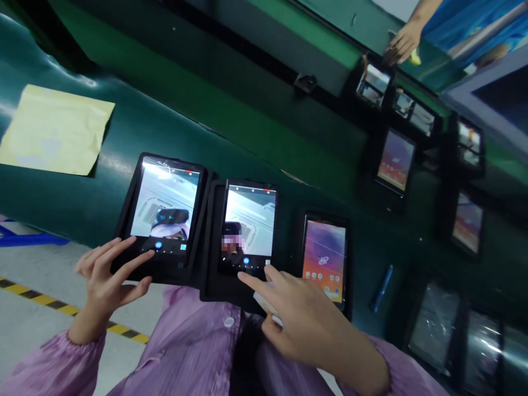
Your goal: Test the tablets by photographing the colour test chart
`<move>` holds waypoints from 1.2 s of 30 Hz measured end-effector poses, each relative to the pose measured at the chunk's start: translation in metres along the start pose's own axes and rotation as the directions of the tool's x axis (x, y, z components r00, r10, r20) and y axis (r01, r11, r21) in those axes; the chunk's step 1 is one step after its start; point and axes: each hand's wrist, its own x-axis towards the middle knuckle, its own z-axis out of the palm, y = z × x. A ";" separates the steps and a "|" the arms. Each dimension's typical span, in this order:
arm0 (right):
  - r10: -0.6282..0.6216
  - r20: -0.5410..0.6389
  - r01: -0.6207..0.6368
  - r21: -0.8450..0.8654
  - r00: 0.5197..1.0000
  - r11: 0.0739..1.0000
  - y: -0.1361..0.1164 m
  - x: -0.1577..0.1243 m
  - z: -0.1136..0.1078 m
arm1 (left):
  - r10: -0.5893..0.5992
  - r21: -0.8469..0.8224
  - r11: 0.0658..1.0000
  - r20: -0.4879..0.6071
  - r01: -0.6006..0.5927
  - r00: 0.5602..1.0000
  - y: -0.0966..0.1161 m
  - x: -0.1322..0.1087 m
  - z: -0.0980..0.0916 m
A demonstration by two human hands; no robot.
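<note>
My left hand (pixel 108 278) is open, fingers spread, its fingertips at the lower edge of the left tablet (pixel 167 192), which shows a camera picture. The middle tablet (pixel 252 220) also has a camera picture on its screen and lies in a black tray (pixel 212 275). Over its lower edge, my right hand (pixel 301 311) reaches with the index finger stretched out. The other fingers of that hand are curled round a small white object (pixel 266 302), mostly hidden. Beside it lies a third tablet (pixel 324 253) with a purple and orange home screen, partly covered by the hand.
A yellow sheet (pixel 53 132) lies at the left of the green table. A blue pen (pixel 382 289) lies right of the third tablet. Several more tablets in black trays stand farther right, some plastic-wrapped (pixel 435 324). Across the table, another person's hand (pixel 406 41) touches a device.
</note>
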 end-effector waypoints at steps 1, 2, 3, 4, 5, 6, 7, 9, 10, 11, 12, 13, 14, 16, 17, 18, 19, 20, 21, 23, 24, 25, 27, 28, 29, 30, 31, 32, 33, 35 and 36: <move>0.012 -0.009 -0.012 -0.006 1.000 1.000 0.000 -0.001 0.002 | 0.000 0.002 1.000 0.013 0.000 1.000 0.000 -0.001 -0.001; 0.023 -0.017 -0.023 -0.012 1.000 1.000 0.001 -0.001 0.003 | -0.002 0.005 1.000 0.022 0.001 1.000 -0.001 -0.003 -0.001; 0.033 -0.027 -0.034 -0.018 0.999 0.999 0.002 -0.002 0.004 | -0.002 0.010 1.000 0.024 0.002 1.000 -0.001 -0.004 -0.002; 0.039 -0.035 -0.039 -0.023 0.999 0.999 0.002 -0.003 0.005 | -0.001 0.016 1.000 0.023 0.000 1.000 -0.001 -0.006 -0.003; 0.040 -0.040 -0.041 -0.025 0.998 0.999 0.003 -0.003 0.006 | 0.002 0.022 1.000 0.024 -0.003 1.000 -0.001 -0.007 -0.003; 0.042 -0.045 -0.043 -0.026 0.998 0.999 0.004 -0.004 0.006 | 0.006 0.028 1.000 0.024 -0.006 1.000 0.000 -0.008 -0.003; 0.042 -0.048 -0.043 -0.024 0.998 0.999 0.005 -0.004 0.006 | 0.010 0.034 0.999 0.029 -0.011 1.000 0.001 -0.008 -0.004; 0.029 -0.052 -0.029 -0.006 0.998 1.000 0.006 -0.004 0.006 | 0.005 0.044 0.999 0.047 -0.008 0.999 0.003 -0.009 -0.005; 0.017 -0.057 -0.016 0.009 0.998 1.000 0.007 -0.004 0.005 | -0.003 0.048 0.999 0.052 0.000 0.999 0.004 -0.009 -0.005; 0.007 -0.067 -0.005 0.023 0.998 1.000 0.008 -0.004 0.003 | -0.012 0.052 0.999 0.056 0.010 0.998 0.006 -0.009 -0.005; 0.000 -0.084 0.003 0.034 0.996 0.999 0.008 -0.004 0.002 | -0.020 0.055 0.998 0.060 0.017 0.998 0.007 -0.008 -0.005; -0.003 -0.101 0.007 0.042 0.995 0.999 0.009 -0.004 0.001 | -0.026 0.058 0.998 0.064 0.022 0.998 0.008 -0.008 -0.005; 0.002 -0.118 0.003 0.042 0.993 0.999 0.009 -0.004 0.000 | -0.028 0.060 0.998 0.068 0.024 0.997 0.008 -0.008 -0.005; 0.007 -0.124 -0.003 0.033 0.992 0.999 0.010 -0.003 0.000 | -0.024 0.059 0.998 0.072 0.020 0.997 0.009 -0.008 -0.005; 0.003 -0.113 0.000 0.023 0.994 1.000 0.010 -0.002 0.001 | -0.022 0.059 0.998 0.079 0.017 0.997 0.009 -0.008 -0.005; -0.001 -0.099 0.003 0.011 0.995 1.000 0.010 -0.002 0.003 | -0.021 0.060 0.998 0.087 0.016 0.996 0.009 -0.008 -0.005; 0.000 -0.084 -0.001 -0.006 0.996 1.000 0.010 -0.001 0.005 | -0.022 0.061 0.998 0.098 0.016 0.995 0.009 -0.008 -0.005; 0.008 -0.073 -0.010 -0.023 0.997 1.000 0.010 0.000 0.008 | -0.023 0.063 0.998 0.111 0.016 0.994 0.009 -0.008 -0.005; 0.019 -0.062 -0.021 -0.038 0.998 0.999 0.010 0.001 0.010 | -0.024 0.065 0.998 0.125 0.016 0.992 0.008 -0.008 -0.005; 0.043 -0.043 -0.045 -0.051 0.998 0.998 0.010 0.000 0.013 | -0.022 0.068 0.998 0.153 0.011 0.988 0.007 -0.008 -0.006; 0.050 -0.028 -0.051 -0.044 0.998 0.998 0.010 -0.002 0.014 | -0.016 0.072 0.997 0.158 0.005 0.987 0.007 -0.008 -0.006; 0.055 -0.013 -0.055 -0.033 0.998 0.998 0.010 -0.003 0.014 | -0.008 0.075 0.997 0.152 -0.004 0.988 0.006 -0.008 -0.006; 0.066 0.011 -0.065 -0.007 0.998 0.998 0.009 -0.008 0.014 | 0.003 0.076 0.997 0.115 -0.012 0.993 0.003 -0.008 -0.006; 0.074 0.022 -0.074 0.004 0.997 0.997 0.009 -0.009 0.014 | 0.006 0.075 0.997 0.090 -0.012 0.996 0.002 -0.009 -0.006; 0.080 0.031 -0.080 0.014 0.996 0.997 0.009 -0.010 0.014 | 0.007 0.071 0.997 0.068 -0.012 0.998 0.001 -0.009 -0.005; 0.085 0.035 -0.086 0.024 0.996 0.996 0.009 -0.010 0.014 | 0.009 0.066 0.998 0.057 -0.013 0.998 0.000 -0.010 -0.005; 0.091 0.037 -0.092 0.030 0.995 0.995 0.009 -0.009 0.015 | 0.013 0.066 0.998 0.057 -0.017 0.998 -0.001 -0.010 -0.005; 0.100 0.037 -0.101 0.034 0.994 0.994 0.009 -0.007 0.016 | 0.020 0.068 0.997 0.059 -0.024 0.998 -0.002 -0.011 -0.005; 0.113 0.036 -0.114 0.037 0.993 0.993 0.009 -0.006 0.017 | 0.027 0.069 0.997 0.065 -0.032 0.998 -0.003 -0.012 -0.005; 0.129 0.041 -0.131 0.054 0.991 0.990 0.010 -0.005 0.020 | 0.036 0.073 0.996 0.076 -0.042 0.996 -0.004 -0.014 -0.005; 0.128 0.050 -0.131 0.074 0.991 0.989 0.010 -0.006 0.022 | 0.037 0.078 0.996 0.078 -0.043 0.996 -0.004 -0.015 -0.005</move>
